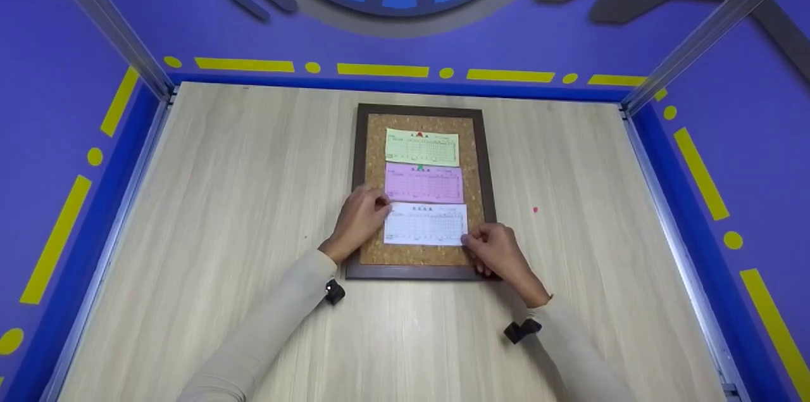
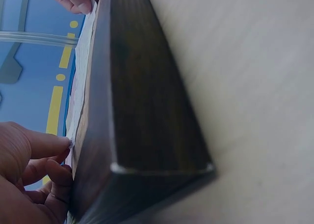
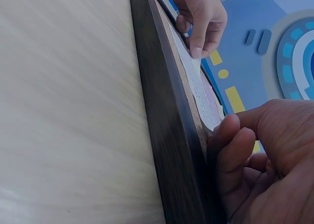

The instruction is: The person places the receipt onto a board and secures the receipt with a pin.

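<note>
A white printed slip (image 1: 425,225) lies over the lower part of a dark-framed corkboard (image 1: 414,256). My left hand (image 1: 362,215) pinches the slip's upper left corner between thumb and finger. At the lower right corner, my right hand (image 1: 497,250) pinches the same slip, its other fingers curled by the frame's edge. In the right wrist view the white slip (image 3: 196,87) is slightly lifted where the left hand (image 3: 203,23) grips it. Above it are a purple slip (image 1: 424,185) with a green pushpin (image 1: 420,167) and a pale green slip (image 1: 423,150) with a red pushpin (image 1: 419,134).
A small red object (image 1: 535,209), perhaps a pushpin, lies on the wooden table (image 1: 253,155) right of the board. Blue walls (image 1: 405,41) with yellow marks enclose the table's back and sides. Each wrist carries a small black camera.
</note>
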Tool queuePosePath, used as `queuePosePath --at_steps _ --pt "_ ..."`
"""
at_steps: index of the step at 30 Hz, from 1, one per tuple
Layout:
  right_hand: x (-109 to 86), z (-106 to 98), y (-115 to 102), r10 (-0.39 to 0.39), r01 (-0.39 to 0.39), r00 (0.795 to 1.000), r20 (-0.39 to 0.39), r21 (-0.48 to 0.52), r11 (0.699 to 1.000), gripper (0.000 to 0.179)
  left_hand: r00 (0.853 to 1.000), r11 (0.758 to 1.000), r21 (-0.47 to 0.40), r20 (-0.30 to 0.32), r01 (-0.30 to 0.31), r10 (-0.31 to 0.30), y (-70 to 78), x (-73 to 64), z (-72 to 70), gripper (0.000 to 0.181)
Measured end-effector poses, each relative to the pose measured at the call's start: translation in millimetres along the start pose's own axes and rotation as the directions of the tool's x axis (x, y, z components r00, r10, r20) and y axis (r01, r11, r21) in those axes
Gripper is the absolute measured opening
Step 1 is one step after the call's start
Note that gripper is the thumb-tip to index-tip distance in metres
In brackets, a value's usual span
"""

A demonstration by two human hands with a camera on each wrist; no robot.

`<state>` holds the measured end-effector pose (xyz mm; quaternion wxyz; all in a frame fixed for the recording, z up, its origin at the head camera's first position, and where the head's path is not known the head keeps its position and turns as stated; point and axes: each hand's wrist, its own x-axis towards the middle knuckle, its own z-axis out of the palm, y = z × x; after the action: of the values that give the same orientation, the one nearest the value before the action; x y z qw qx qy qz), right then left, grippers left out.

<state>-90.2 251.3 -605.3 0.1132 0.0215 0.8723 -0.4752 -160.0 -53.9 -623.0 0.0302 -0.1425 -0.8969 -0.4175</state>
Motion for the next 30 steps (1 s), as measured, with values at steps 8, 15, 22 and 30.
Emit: queuePosePath --at_steps 8,15,22,30 --pt "0.0 2 -3 0.031 -0.032 0.999 -0.025 -0.018 0.999 0.022 1.000 1.000 0.004 0.009 -0.003 0.003 7.7 0.9 -5.9 0.004" --pt "1.3 3 -3 0.015 -0.016 0.999 -0.043 -0.035 0.999 0.021 1.000 1.000 0.021 0.020 -0.009 0.008 -2.0 3.1 -1.6 0.005" --pt "0.8 3 -5 0.041 -0.043 0.998 -0.045 -0.042 0.998 0.020 0.999 0.999 0.032 -0.001 -0.033 0.033 -16.7 7.7 9.3 0.004" --pt "1.0 3 -4 0.034 -0.038 0.998 -0.059 -0.063 0.997 0.022 0.999 0.999 0.027 -0.020 -0.028 0.029 -20.9 8.8 14.4 0.003"
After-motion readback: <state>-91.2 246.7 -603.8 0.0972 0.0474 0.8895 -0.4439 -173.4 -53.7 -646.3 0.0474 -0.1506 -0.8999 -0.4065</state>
